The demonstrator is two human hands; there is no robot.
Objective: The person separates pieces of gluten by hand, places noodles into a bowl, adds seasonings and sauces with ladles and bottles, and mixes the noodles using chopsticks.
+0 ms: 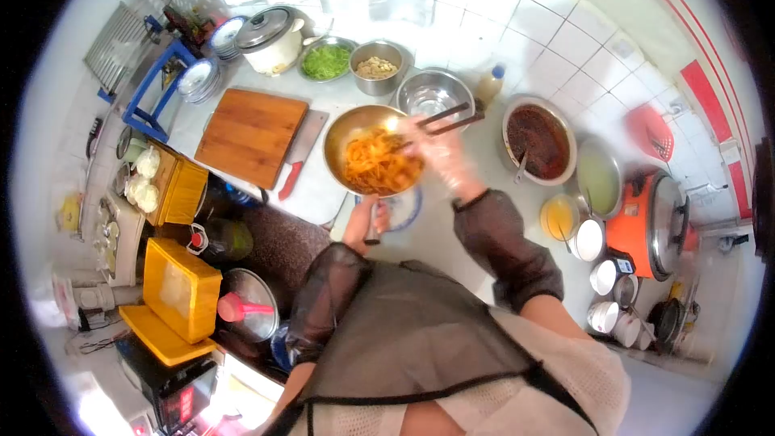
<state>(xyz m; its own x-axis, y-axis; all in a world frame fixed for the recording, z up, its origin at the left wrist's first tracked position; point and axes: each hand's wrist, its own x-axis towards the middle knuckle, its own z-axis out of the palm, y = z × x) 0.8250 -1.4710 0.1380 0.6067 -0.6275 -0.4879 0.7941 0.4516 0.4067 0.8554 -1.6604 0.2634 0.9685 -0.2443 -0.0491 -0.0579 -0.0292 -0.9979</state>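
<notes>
My left hand [356, 227] is closed around the handle of a round metal pan [338, 130], lifted over the counter. Inside it lie orange, sauce-coated strips [375, 160], possibly noodles. My right hand [442, 159], in a clear plastic glove and slightly blurred, grips dark chopsticks [454, 119]. Their tips point into the pan, among the strips. Partly hidden beneath the pan is a blue-and-white plate or bowl [409, 211]. Just behind the pan stands a steel bowl [434, 90].
Left of the pan are a cleaver [306, 141] with a red handle and a wooden chopping board [251, 137]. Chopped greens [326, 61] sit at the back. To the right stand a bowl of dark red sauce [537, 141], a yellow liquid [559, 216] and an orange cooker [634, 218].
</notes>
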